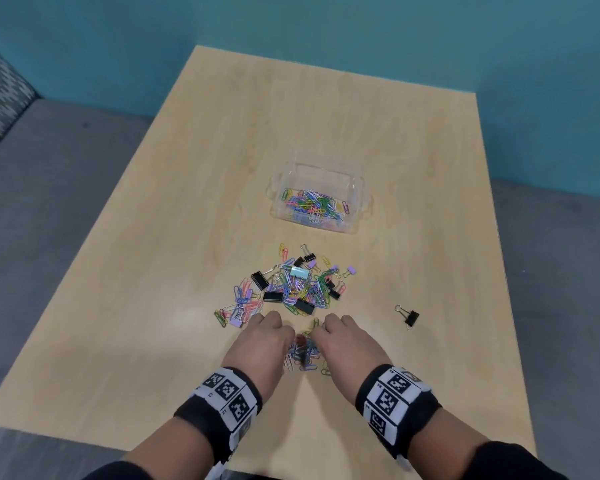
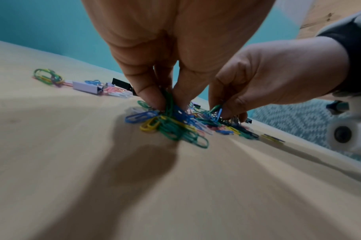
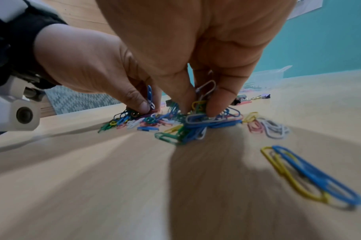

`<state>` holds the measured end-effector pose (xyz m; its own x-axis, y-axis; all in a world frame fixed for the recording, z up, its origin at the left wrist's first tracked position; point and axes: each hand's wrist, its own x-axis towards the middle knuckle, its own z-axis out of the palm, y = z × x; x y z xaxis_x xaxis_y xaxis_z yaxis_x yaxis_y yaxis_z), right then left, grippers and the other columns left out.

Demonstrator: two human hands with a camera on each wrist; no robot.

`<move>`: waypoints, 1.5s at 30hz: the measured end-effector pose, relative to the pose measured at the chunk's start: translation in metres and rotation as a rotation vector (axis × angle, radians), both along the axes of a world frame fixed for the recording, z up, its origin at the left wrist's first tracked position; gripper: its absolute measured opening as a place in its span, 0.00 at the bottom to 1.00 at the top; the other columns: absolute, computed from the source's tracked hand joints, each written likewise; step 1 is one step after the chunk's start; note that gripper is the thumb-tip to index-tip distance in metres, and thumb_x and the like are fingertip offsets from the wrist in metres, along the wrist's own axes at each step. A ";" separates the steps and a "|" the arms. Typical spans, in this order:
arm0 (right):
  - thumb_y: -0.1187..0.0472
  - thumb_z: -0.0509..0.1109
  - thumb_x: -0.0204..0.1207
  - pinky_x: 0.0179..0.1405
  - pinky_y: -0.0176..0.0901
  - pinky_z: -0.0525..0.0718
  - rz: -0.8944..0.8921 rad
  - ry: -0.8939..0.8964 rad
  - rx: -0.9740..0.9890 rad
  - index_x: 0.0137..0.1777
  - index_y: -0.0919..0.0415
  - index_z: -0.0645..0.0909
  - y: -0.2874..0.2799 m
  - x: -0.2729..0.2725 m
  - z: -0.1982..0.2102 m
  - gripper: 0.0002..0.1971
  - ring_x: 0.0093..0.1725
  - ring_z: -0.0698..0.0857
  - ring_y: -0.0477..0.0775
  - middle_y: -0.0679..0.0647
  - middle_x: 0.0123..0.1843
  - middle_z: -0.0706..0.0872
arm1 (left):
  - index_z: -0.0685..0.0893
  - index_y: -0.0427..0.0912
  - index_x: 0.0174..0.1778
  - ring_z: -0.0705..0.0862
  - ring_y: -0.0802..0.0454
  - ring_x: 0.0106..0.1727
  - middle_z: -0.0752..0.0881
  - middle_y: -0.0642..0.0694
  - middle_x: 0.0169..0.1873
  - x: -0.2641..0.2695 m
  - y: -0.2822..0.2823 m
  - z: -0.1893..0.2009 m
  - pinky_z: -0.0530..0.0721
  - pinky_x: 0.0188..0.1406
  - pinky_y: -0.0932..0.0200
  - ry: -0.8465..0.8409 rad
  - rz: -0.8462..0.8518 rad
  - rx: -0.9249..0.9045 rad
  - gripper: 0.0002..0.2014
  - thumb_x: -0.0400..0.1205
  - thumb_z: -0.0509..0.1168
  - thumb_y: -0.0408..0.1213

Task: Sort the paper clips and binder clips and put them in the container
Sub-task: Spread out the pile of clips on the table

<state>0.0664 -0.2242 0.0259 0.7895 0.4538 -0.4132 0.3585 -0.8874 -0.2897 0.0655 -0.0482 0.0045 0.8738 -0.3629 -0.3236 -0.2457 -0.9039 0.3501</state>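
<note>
A small heap of coloured paper clips (image 1: 303, 355) lies near the table's front edge, between my two hands. My left hand (image 1: 262, 341) pinches a bunch of green and blue paper clips (image 2: 171, 113) from it with thumb and fingers. My right hand (image 1: 343, 342) pinches another bunch of paper clips (image 3: 200, 112), a silver one sticking up. Farther back lies a mixed pile of paper clips and binder clips (image 1: 291, 289). Behind that stands the clear plastic container (image 1: 321, 171), holding several coloured paper clips.
One black binder clip (image 1: 409, 317) lies alone to the right of my hands. A yellow and a blue paper clip (image 3: 311, 177) lie apart near the right wrist. The wooden table (image 1: 187, 202) is flanked by grey upholstered seating (image 1: 49, 202) and a teal wall.
</note>
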 end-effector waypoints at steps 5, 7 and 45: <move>0.80 0.53 0.56 0.34 0.49 0.64 0.026 -0.003 -0.017 0.48 0.59 0.74 -0.007 0.006 -0.002 0.23 0.41 0.70 0.58 0.57 0.47 0.75 | 0.79 0.45 0.33 0.73 0.49 0.34 0.75 0.50 0.34 0.006 0.007 0.000 0.67 0.27 0.57 0.034 0.054 -0.022 0.11 0.66 0.70 0.24; 0.78 0.59 0.64 0.30 0.43 0.61 0.025 0.027 -0.021 0.48 0.56 0.72 -0.012 0.010 0.001 0.18 0.39 0.66 0.56 0.53 0.43 0.69 | 0.83 0.45 0.40 0.77 0.48 0.40 0.75 0.50 0.37 0.011 0.007 0.009 0.68 0.33 0.58 0.063 0.093 -0.070 0.06 0.75 0.66 0.29; 0.59 0.70 0.67 0.62 0.40 0.70 -0.142 -0.160 0.182 0.61 0.60 0.82 -0.059 -0.024 -0.014 0.21 0.59 0.78 0.58 0.57 0.58 0.84 | 0.83 0.43 0.44 0.81 0.42 0.40 0.81 0.45 0.38 0.001 0.075 0.004 0.76 0.34 0.53 -0.070 0.385 0.012 0.12 0.74 0.71 0.48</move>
